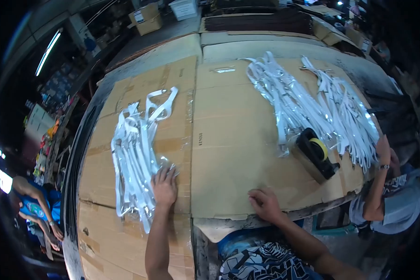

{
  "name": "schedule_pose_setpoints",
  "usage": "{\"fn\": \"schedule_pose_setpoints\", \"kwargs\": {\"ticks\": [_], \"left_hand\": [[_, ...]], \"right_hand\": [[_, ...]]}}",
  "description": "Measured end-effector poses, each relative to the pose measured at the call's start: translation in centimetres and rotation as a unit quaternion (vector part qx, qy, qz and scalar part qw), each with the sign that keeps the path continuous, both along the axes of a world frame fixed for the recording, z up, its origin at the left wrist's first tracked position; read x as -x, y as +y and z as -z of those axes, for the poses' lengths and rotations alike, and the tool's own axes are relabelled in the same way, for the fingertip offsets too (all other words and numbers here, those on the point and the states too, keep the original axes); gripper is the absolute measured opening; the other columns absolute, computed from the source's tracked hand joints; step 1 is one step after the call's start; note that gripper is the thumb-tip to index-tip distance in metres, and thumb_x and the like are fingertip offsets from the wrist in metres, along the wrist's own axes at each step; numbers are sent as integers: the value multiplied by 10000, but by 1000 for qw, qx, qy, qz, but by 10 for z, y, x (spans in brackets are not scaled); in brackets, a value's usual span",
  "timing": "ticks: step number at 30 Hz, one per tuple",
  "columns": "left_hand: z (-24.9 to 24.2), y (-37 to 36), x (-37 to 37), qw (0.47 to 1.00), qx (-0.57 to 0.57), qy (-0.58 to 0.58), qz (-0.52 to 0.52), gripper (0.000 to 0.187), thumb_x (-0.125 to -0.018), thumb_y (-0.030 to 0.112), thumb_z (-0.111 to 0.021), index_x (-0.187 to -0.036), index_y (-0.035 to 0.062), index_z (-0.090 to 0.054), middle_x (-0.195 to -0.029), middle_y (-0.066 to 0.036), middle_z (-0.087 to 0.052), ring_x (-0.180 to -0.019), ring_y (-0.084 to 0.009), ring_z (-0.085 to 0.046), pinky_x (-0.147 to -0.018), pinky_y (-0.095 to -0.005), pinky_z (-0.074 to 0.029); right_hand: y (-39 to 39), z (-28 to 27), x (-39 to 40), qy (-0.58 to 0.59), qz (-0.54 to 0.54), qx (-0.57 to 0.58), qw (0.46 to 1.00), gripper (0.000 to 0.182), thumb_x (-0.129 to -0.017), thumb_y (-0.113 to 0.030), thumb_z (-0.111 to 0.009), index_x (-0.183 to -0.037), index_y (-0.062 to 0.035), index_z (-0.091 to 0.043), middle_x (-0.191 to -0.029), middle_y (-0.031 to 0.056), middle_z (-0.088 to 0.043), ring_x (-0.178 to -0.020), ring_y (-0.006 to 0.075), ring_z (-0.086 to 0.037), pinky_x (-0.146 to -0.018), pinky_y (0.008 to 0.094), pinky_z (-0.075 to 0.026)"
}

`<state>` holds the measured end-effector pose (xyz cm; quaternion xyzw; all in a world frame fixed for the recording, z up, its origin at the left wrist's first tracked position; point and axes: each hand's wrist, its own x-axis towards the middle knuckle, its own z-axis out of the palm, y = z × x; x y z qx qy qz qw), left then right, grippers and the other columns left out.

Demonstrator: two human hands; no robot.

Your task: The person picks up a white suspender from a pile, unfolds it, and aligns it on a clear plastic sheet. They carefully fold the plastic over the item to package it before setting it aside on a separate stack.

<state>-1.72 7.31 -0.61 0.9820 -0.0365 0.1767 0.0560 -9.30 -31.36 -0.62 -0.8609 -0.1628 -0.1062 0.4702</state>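
My left hand [164, 187] lies with its fingers stretched out at the right edge of a pile of white straps in clear plastic bags [137, 161]. Its fingertips touch the plastic, and nothing is gripped. Closer to the front edge of the cardboard-covered table, my right hand [264, 204] is curled, with no object visible in it. Beyond it, to the right, a black tape dispenser [316, 154] with a yellow-cored roll stands on the cardboard. Two more heaps of white straps, one bundle in plastic [289, 95] and another beside it [343, 109], lie at the right.
Cardboard sheets [226, 158] cover the table. At the right edge, another person's hand [383, 150] is beside the strap heap. A person in a blue top [39, 205] is at the far left. Boxes [146, 19] stand on a surface behind.
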Motion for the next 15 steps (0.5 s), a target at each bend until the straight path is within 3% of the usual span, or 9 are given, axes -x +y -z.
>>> {"fn": "schedule_pose_setpoints", "kwargs": {"ticks": [9,15], "left_hand": [[-5,59,28,999,39,8,23,408,-866,102,-623,-1272,86,-662,-1346,-103,-625,-1308,-329,-532,-1169,-500,-311],[-47,32,33,996,83,-5,34,428,-840,225,-722,-1244,91,-676,-1254,-122,-668,-1257,-328,-570,-1109,-496,-370]], "right_hand": [[-8,2,-2,-35,-14,0,999,152,-846,-51,-719,-994,-48,-684,-926,106,-656,-901,314,-632,-820,430,-497],[-3,7,-3,-42,-20,-11,999,137,-836,-37,-719,-969,-48,-688,-927,110,-670,-872,320,-639,-789,437,-500]]}}
